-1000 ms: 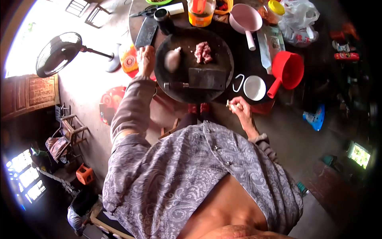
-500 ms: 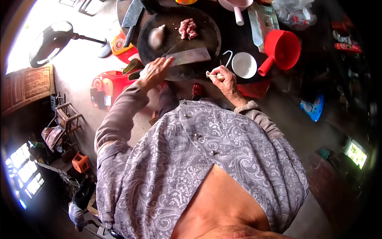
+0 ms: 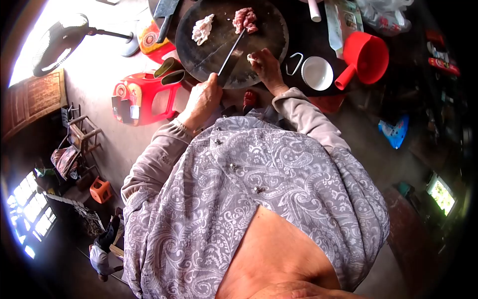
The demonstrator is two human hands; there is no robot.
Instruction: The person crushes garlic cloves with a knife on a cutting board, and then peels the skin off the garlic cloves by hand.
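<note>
My left hand (image 3: 203,99) is closed round the handle of a cleaver, whose blade (image 3: 232,54) shows almost edge-on over the round dark chopping board (image 3: 209,57). The blade's far end reaches the pile of pink meat (image 3: 245,20). Over the board's right part, my right hand (image 3: 269,69) pinches a small pale piece (image 3: 253,58) that I cannot make out well. A pale whitish heap (image 3: 202,30) lies on the board's left part. Beyond the board's left edge rests a second cleaver (image 3: 167,10).
Right of the board are a white cup (image 3: 317,73), a white hook-like handle (image 3: 294,64), a red dipper (image 3: 366,57) and a plastic bag (image 3: 386,15). Left are red stools (image 3: 144,99) and a fan (image 3: 59,45). Another person (image 3: 99,256) is at lower left.
My left hand has taken hold of the cleaver, which was lying flat, and turned its blade edge-on. My right hand has moved left from beside the cup to over the board.
</note>
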